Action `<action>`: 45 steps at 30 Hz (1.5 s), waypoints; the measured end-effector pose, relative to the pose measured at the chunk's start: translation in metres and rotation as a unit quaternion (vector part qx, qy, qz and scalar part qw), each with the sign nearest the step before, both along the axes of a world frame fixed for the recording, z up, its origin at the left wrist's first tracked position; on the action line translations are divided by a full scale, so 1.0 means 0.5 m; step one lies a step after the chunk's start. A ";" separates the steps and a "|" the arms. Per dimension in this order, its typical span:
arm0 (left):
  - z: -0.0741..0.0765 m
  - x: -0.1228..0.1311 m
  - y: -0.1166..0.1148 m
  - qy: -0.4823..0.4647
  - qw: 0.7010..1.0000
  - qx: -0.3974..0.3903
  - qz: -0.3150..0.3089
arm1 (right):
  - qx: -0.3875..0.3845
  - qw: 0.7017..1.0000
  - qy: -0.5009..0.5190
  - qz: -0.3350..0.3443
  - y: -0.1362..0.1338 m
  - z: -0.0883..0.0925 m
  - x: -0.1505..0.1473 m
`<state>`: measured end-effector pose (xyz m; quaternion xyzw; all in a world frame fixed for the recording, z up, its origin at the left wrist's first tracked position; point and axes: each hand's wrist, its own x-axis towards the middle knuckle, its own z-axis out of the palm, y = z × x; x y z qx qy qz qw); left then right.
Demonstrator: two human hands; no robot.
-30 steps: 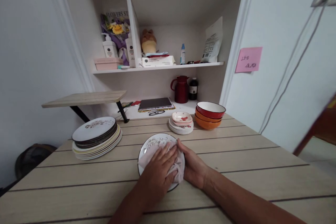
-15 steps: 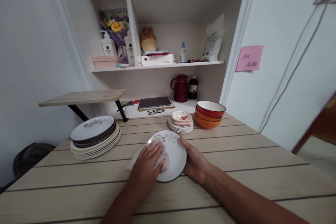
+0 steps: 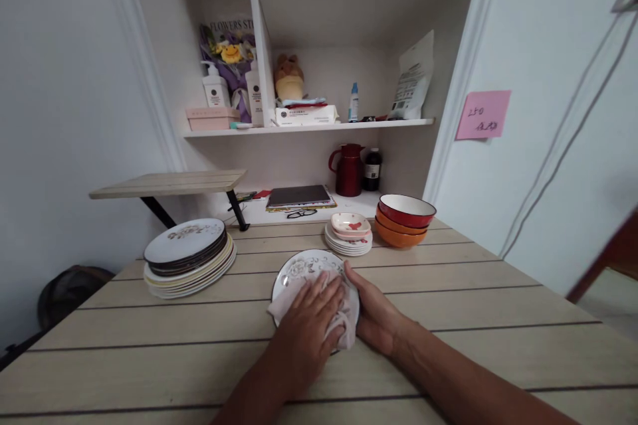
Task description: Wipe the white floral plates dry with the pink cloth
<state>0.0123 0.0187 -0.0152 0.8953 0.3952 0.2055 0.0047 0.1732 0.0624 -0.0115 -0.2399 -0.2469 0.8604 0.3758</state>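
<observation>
A white plate (image 3: 295, 270) with a floral pattern and a dark rim is on the wooden table. Over its middle and lower part lies a pale pink cloth (image 3: 285, 299), bunched under my left hand (image 3: 315, 320). The fingers of that hand lie over the cloth and its thumb pinches a fold. My right hand (image 3: 377, 314) grips the plate's right edge, thumb on the rim and the other fingers hidden underneath. Much of the plate's face is covered by the cloth and the hand.
Left stands a plate stack (image 3: 187, 242) beside a small raised wooden shelf (image 3: 174, 184). Behind the plate are small plates with dishes on top (image 3: 349, 232) and stacked red and orange bowls (image 3: 405, 219). Farther back are eyeglasses (image 3: 302, 214), a laptop (image 3: 303, 195) and a red jug (image 3: 349, 170).
My left hand and the cloth have slid right across the plate, from its left side to its middle and right. My right hand still grips the edge. The view has shifted slightly.
</observation>
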 end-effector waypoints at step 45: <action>-0.017 -0.025 0.031 -0.093 0.992 0.089 0.013 | 0.005 0.999 0.024 0.020 -0.013 0.019 -0.003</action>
